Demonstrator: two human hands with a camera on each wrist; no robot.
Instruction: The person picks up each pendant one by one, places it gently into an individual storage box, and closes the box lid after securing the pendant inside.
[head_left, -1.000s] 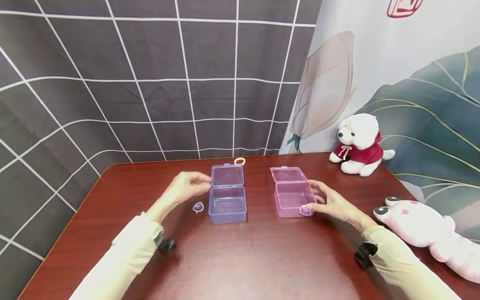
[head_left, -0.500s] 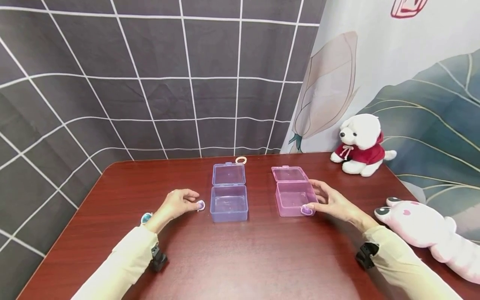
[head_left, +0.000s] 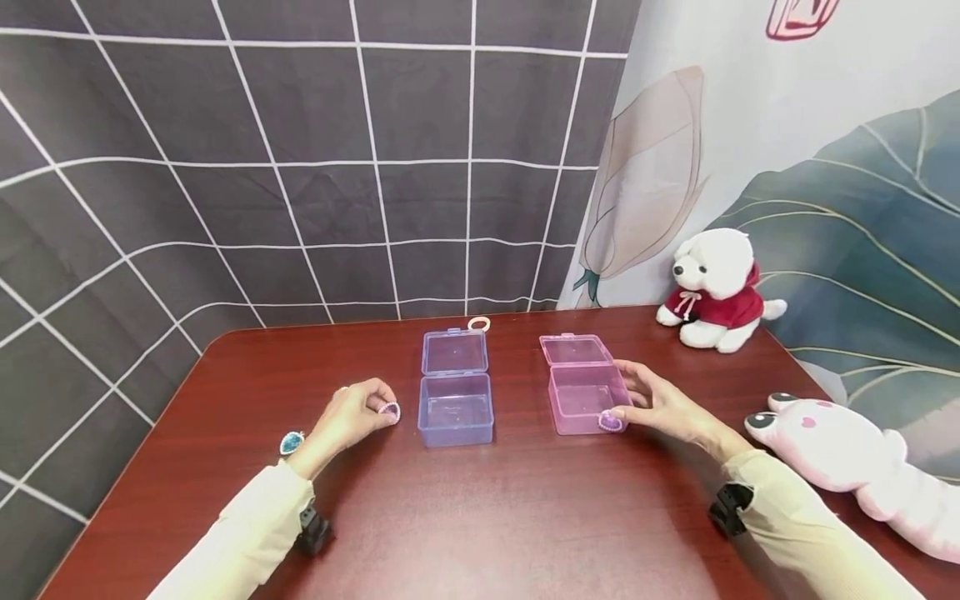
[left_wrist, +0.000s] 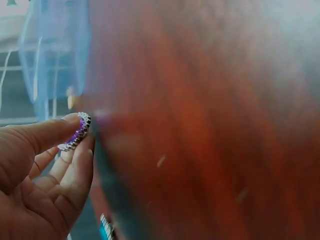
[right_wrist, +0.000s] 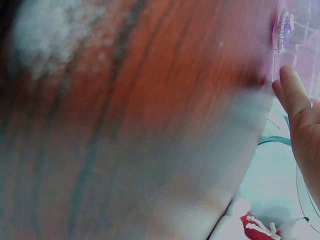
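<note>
My left hand (head_left: 352,417) pinches a purple gem pendant (left_wrist: 77,132) with a sparkly beaded rim between thumb and fingers, just above the table left of the blue box. This clear blue plastic box (head_left: 455,429) stands with its lid folded back, nothing visible inside. At the right wall of an open clear pink box (head_left: 573,423) rests my right hand (head_left: 663,408), fingers fairly straight along it and thumb by the front corner. A second purple gem (head_left: 610,421) shows at that corner beside the thumb; whether the thumb touches it I cannot tell.
A teal gem piece (head_left: 292,442) lies by my left wrist. Behind the blue lid is a pale ring (head_left: 478,323). A white plush dog (head_left: 716,292) sits at the back right, and a pink plush toy (head_left: 832,450) lies along the right edge of the reddish-brown table (head_left: 480,517).
My left hand has come down and back from beside the blue lid and taken hold of the purple gem pendant, shifting it slightly left. The right hand has stayed at the pink box.
</note>
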